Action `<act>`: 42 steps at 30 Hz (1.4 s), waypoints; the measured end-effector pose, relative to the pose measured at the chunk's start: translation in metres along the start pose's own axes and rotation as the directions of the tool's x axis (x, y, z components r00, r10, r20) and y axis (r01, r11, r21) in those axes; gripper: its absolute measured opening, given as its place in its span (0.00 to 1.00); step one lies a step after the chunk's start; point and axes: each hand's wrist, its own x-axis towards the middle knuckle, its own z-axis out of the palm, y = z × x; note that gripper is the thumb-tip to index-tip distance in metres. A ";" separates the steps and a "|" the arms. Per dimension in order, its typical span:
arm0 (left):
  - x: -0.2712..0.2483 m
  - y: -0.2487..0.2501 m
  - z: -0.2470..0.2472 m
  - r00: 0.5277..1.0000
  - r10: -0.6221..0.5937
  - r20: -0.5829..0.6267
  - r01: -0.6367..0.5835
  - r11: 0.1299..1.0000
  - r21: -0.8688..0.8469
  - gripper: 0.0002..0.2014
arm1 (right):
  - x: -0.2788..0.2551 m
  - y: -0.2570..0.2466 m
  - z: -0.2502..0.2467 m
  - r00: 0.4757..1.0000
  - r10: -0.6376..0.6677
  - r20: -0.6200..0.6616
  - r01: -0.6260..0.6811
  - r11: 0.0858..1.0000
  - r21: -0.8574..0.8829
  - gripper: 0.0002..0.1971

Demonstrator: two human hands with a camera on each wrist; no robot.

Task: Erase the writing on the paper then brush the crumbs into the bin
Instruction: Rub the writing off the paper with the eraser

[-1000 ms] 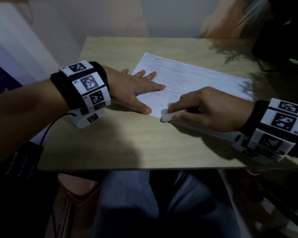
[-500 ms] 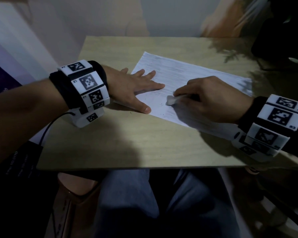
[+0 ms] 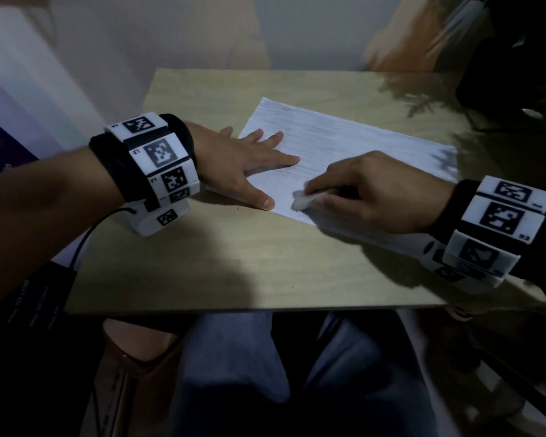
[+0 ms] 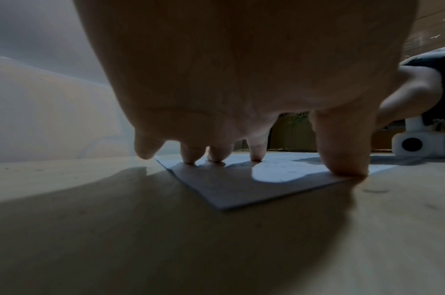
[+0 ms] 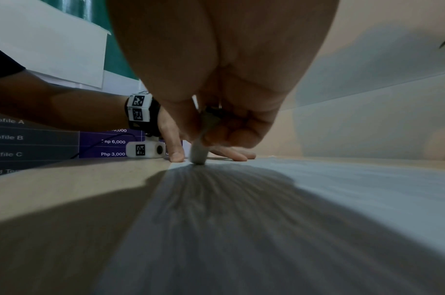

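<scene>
A white lined sheet of paper (image 3: 344,143) lies at a slant on the wooden table (image 3: 234,266). My left hand (image 3: 252,162) lies flat with spread fingers, pressing the paper's left corner; its fingertips (image 4: 345,167) show on the sheet (image 4: 241,189) in the left wrist view. My right hand (image 3: 369,190) pinches a white eraser (image 3: 306,199) and holds its end down on the paper near the front edge. The right wrist view shows the eraser (image 5: 199,153) standing on the paper (image 5: 317,199) under my curled fingers. No bin is in view.
A dark plant (image 3: 517,74) crowds the table's far right corner. A purple printed board (image 5: 65,143) stands left of the table. My knees and a brown seat (image 3: 133,357) are below the table's near edge.
My right hand rubbed the eraser away from me up the sheet, then back toward the front edge. My left hand has stayed pressed on the paper.
</scene>
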 end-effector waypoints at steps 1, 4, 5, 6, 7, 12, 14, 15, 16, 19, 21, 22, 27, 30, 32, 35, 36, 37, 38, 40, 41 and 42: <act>0.000 0.000 0.000 1.000 0.001 -0.001 -0.001 1.000 0.001 0.49 | 0.001 0.000 -0.001 1.000 0.019 0.007 -0.019 0.999 0.050 0.23; 0.000 0.000 0.000 1.000 0.001 0.000 -0.001 1.000 0.000 0.49 | 0.005 0.006 -0.002 0.997 0.060 -0.044 -0.061 0.998 -0.024 0.19; 0.000 0.000 0.000 1.000 0.001 0.000 -0.001 1.000 -0.002 0.49 | 0.006 0.007 -0.002 0.997 0.059 -0.058 -0.064 0.994 -0.091 0.20; 0.001 0.000 0.000 1.000 0.002 -0.002 -0.002 1.000 -0.002 0.48 | 0.007 0.007 -0.002 0.997 0.051 -0.060 -0.059 0.988 -0.140 0.23; 0.001 0.000 0.000 1.000 0.002 -0.003 -0.002 1.000 -0.002 0.48 | 0.007 0.005 -0.001 0.998 0.029 -0.047 -0.036 0.988 -0.150 0.25; 0.001 -0.001 0.001 1.000 0.001 -0.006 -0.001 1.000 0.005 0.47 | 0.007 0.002 -0.001 1.000 0.005 -0.012 -0.005 1.000 0.023 0.27; 0.002 -0.001 0.001 1.000 0.002 -0.008 -0.002 1.000 -0.001 0.46 | 0.009 0.005 -0.001 0.998 0.044 -0.047 -0.048 0.996 -0.069 0.24; 0.002 -0.001 0.001 1.000 0.002 -0.008 -0.002 1.000 -0.002 0.46 | 0.010 0.005 -0.001 0.997 0.048 -0.052 -0.054 0.992 -0.116 0.22; 0.002 -0.001 0.001 1.000 0.001 -0.008 -0.001 1.000 -0.002 0.46 | 0.009 0.004 0.000 0.999 0.033 -0.041 -0.038 0.991 -0.129 0.21; 0.001 -0.001 0.000 1.000 0.001 -0.005 -0.001 1.000 0.001 0.48 | 0.007 0.001 0.001 0.998 -0.028 0.051 0.028 1.000 -0.001 0.15; 0.001 -0.001 0.001 1.000 0.000 -0.006 0.000 1.000 0.003 0.48 | 0.008 0.002 -0.001 0.999 0.028 0.033 -0.028 0.999 0.016 0.15; 0.001 -0.001 0.001 1.000 0.001 -0.010 -0.001 1.000 0.000 0.47 | 0.009 0.004 -0.002 0.998 0.056 -0.005 -0.056 0.998 -0.022 0.18; 0.002 -0.002 0.001 1.000 -0.001 -0.014 0.001 1.000 -0.005 0.48 | 0.005 0.004 -0.001 1.000 -0.010 0.021 0.011 1.000 -0.027 0.24; 0.001 -0.001 0.001 1.000 -0.006 -0.005 0.006 1.000 -0.007 0.50 | 0.002 0.002 -0.001 0.999 0.036 0.041 -0.038 0.998 0.046 0.21; 0.001 0.000 0.001 1.000 -0.003 -0.009 0.003 1.000 -0.011 0.50 | 0.004 0.005 -0.002 0.997 0.063 -0.037 -0.065 0.997 -0.047 0.25; 0.001 0.000 0.002 1.000 -0.004 -0.016 0.004 1.000 -0.008 0.50 | 0.003 0.004 -0.002 0.998 0.004 -0.064 -0.013 0.991 -0.134 0.27; 0.001 0.000 0.002 1.000 -0.005 -0.016 0.005 1.000 -0.004 0.50 | 0.001 0.003 -0.001 0.999 -0.019 -0.026 0.017 0.996 -0.092 0.25; 0.001 0.001 0.002 1.000 -0.006 -0.014 0.006 1.000 -0.002 0.50 | -0.002 0.001 -0.001 1.000 -0.023 0.017 0.023 0.999 -0.027 0.21; 0.001 0.001 0.001 1.000 -0.007 -0.013 0.007 1.000 0.000 0.49 | -0.005 0.001 -0.001 0.999 -0.014 0.043 0.013 1.000 0.027 0.19; 0.000 0.001 0.001 1.000 -0.008 -0.010 0.008 1.000 0.000 0.49 | -0.006 0.003 -0.003 1.000 0.019 0.025 -0.020 0.999 0.043 0.22; 0.000 0.001 0.001 1.000 -0.008 -0.009 0.007 1.000 -0.003 0.49 | -0.006 0.005 -0.004 0.999 0.030 -0.009 -0.030 0.999 0.017 0.24; 0.000 0.001 0.001 1.000 -0.007 -0.009 0.007 1.000 -0.006 0.49 | -0.006 0.007 -0.006 0.999 0.029 -0.041 -0.030 0.999 -0.026 0.26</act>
